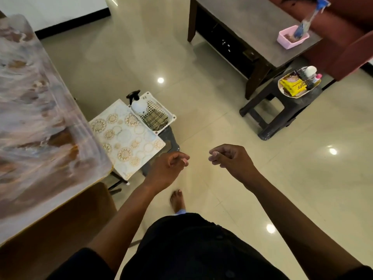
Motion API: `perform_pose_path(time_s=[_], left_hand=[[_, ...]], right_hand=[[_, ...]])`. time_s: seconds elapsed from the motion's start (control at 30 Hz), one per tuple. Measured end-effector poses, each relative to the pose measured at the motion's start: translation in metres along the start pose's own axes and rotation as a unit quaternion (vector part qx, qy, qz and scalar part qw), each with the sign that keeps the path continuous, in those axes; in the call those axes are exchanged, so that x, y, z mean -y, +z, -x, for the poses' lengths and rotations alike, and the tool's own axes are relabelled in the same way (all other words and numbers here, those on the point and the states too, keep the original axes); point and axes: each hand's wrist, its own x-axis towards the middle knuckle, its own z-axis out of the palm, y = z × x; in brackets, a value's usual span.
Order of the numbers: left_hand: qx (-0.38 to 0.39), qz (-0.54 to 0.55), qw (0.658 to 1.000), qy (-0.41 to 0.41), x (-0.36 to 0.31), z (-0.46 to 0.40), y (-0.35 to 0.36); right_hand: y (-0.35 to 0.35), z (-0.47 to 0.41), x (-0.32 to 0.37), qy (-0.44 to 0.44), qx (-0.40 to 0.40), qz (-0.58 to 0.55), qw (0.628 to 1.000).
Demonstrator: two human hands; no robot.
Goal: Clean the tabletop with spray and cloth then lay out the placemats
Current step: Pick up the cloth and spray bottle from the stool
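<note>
We are holding both hands loosely curled, empty: left hand (168, 168), right hand (232, 160). Spray bottle (138, 106), checked cloth (156, 119) lying in white basket (161, 110); patterned placemats (125, 136) just beside basket, near marbled worktop (40, 118).

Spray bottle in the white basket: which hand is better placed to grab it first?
Left, probably. The left hand hangs nearer the spray bottle in the white basket, on the same side. The right hand is farther off and would reach across. Both hold nothing.

Home living room, sofa (343, 37), coffee table (252, 27), tiled floor (222, 128)
</note>
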Motion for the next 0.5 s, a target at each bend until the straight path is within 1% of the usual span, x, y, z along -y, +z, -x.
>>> perform_pose_path(time_s=[0.1,0.2,0.33,0.5], left_hand=[[0.029,-0.026,0.999,-0.007,-0.017,-0.052,-0.009],[0.031,-0.034,0.999,-0.005,-0.036,-0.094,-0.016],[0.012,0.004,1.000,0.001,-0.068,-0.151,-0.016],[-0.019,0.085,0.996,-0.023,-0.100,-0.231,-0.010]], right_hand=[[-0.013,-0.050,0.016,-0.003,-0.023,0.009,1.000],[-0.023,-0.093,0.027,-0.015,-0.022,0.015,1.000],[-0.040,-0.161,0.041,-0.023,-0.004,0.018,1.000],[-0.074,-0.254,0.060,-0.046,0.046,0.046,0.997]])
